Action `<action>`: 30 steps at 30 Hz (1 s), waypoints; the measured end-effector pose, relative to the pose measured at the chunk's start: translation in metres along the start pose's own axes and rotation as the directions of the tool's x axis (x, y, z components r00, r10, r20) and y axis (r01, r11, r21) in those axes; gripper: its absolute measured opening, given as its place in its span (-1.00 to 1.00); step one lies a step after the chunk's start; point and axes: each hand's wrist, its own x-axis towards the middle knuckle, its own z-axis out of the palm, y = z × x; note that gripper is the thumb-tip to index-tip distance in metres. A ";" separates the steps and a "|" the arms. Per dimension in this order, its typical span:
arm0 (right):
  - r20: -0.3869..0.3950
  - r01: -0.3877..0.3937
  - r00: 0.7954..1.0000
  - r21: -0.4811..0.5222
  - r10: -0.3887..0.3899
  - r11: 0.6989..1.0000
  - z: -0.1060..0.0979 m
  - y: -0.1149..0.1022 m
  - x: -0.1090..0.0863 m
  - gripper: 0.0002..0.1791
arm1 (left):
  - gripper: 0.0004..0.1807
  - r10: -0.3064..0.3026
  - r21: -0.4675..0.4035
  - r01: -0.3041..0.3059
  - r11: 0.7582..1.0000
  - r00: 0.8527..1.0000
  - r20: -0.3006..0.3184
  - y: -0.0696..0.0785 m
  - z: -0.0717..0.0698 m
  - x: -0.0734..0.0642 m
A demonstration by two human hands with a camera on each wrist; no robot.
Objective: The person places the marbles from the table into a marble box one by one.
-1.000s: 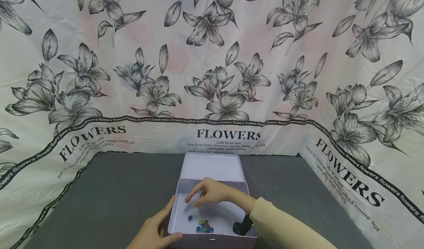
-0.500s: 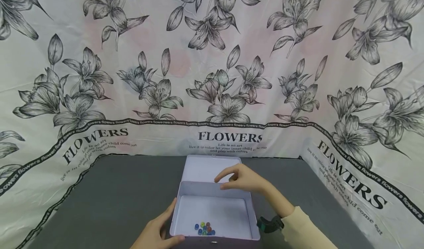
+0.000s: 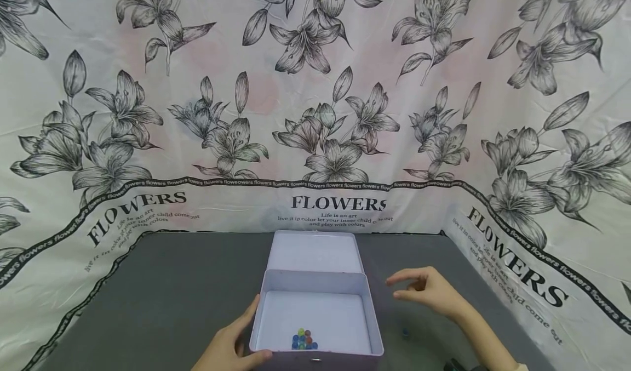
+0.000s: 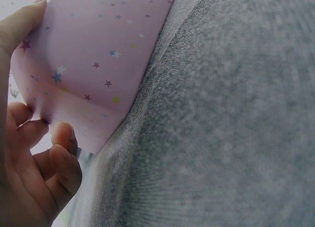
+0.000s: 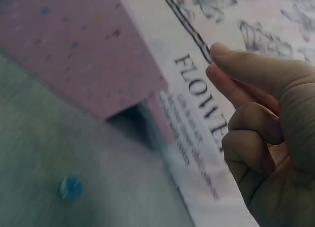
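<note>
A lilac box (image 3: 315, 283), its outside printed with small stars, stands with its lid (image 3: 314, 252) folded back. My left hand (image 3: 231, 339) grips the front left corner, thumb on the front and fingers along the left side. A small cluster of blue, green and orange-red marbles (image 3: 302, 340) lies inside near the front wall. To the right of the box, my right hand (image 3: 429, 290) hovers over the table with nothing between thumb and forefinger; its other fingers are loosely curled. A single blue marble (image 5: 72, 188) lies on the table below it.
The table (image 3: 182, 294) has a dark grey cloth surface. A white curtain (image 3: 340, 206) printed with flowers and lettering encloses its back and sides. A dark wrist device (image 3: 458, 366) shows at the lower edge by my right forearm.
My right hand has moved from inside the box, up over its back, then out to the right. The separate blue marble has joined the cluster. The left hand stays on the box.
</note>
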 end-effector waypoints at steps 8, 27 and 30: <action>-0.009 -0.058 0.998 0.062 0.059 0.996 0.005 0.035 -0.036 -0.65 | 0.18 -0.012 0.014 0.012 1.000 1.000 -0.017 0.000 -0.001 0.000; -0.084 0.015 0.996 -0.076 -0.021 0.997 0.027 0.080 -0.065 -0.83 | 0.17 -0.030 -0.031 0.031 0.999 0.999 0.019 -0.001 0.002 -0.001; -0.118 -0.001 0.993 -0.094 -0.010 0.996 0.028 0.080 -0.062 -0.84 | 0.16 -0.032 -0.012 0.032 0.999 0.999 0.012 0.001 0.000 0.001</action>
